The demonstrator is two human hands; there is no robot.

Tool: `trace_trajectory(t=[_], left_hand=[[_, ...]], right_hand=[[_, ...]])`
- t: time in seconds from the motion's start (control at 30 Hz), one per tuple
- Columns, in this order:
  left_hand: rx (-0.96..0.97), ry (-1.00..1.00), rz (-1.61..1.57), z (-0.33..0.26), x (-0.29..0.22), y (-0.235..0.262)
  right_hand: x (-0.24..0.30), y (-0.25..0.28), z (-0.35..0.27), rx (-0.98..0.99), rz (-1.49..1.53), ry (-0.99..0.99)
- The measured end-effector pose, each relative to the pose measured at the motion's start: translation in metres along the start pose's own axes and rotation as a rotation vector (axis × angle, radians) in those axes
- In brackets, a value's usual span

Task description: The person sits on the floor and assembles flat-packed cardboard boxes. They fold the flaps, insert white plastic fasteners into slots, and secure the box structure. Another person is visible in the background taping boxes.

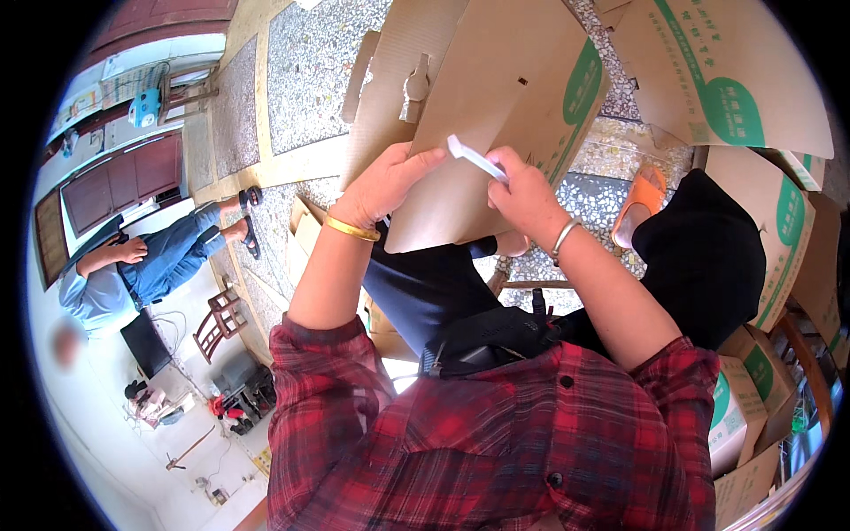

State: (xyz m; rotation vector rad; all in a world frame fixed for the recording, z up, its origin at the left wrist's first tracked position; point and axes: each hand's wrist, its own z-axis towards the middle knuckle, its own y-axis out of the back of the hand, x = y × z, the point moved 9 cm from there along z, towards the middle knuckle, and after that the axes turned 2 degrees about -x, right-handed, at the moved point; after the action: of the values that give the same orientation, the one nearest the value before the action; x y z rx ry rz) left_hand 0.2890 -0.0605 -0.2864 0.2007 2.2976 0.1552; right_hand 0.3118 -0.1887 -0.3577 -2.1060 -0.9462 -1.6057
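A brown cardboard carton [487, 97] with a green printed patch stands between my knees, one panel facing me. My left hand [385, 184], with a gold bangle at the wrist, grips the carton's left edge. Its thumb lies along the front face and the other fingers are mostly hidden. My right hand [527, 195], with a silver bangle, pinches a narrow white strip [476, 160] in front of the panel. The strip's bent free end points toward my left thumb. A small dark slot shows in the panel, and a shaped cut-out [414, 87] in the flap beside it.
More printed cartons [699, 71] stand at the right, with smaller boxes [739, 407] stacked below them. My foot in an orange slipper [639, 205] rests on the speckled floor [310, 71]. At the left are another person [146, 270] and a wooden chair [217, 326].
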Motion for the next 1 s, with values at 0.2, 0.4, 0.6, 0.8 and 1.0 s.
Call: trace_trajectory(t=[0.2, 0.4, 0.6, 0.8, 1.0], left_hand=[[-0.085, -0.091, -0.002, 0.01, -0.025, -0.01], [-0.082, -0.076, 0.091, 0.03, -0.039, -0.008], [-0.056, -0.053, 0.09, 0.031, -0.039, -0.022], [-0.099, -0.063, 0.148, 0.033, -0.039, -0.012], [-0.099, -0.11, 0.146, 0.021, -0.044, -0.017]], right_hand=[[-0.001, 0.016, 0.006, -0.076, -0.153, 0.077], [-0.007, 0.01, -0.003, 0.182, 0.177, -0.043], [-0.025, 0.016, -0.018, 0.223, 0.481, -0.176], [-0.014, 0.06, -0.032, -0.049, 0.455, -0.142], [-0.037, 0.095, -0.026, -0.209, 0.15, -0.031]])
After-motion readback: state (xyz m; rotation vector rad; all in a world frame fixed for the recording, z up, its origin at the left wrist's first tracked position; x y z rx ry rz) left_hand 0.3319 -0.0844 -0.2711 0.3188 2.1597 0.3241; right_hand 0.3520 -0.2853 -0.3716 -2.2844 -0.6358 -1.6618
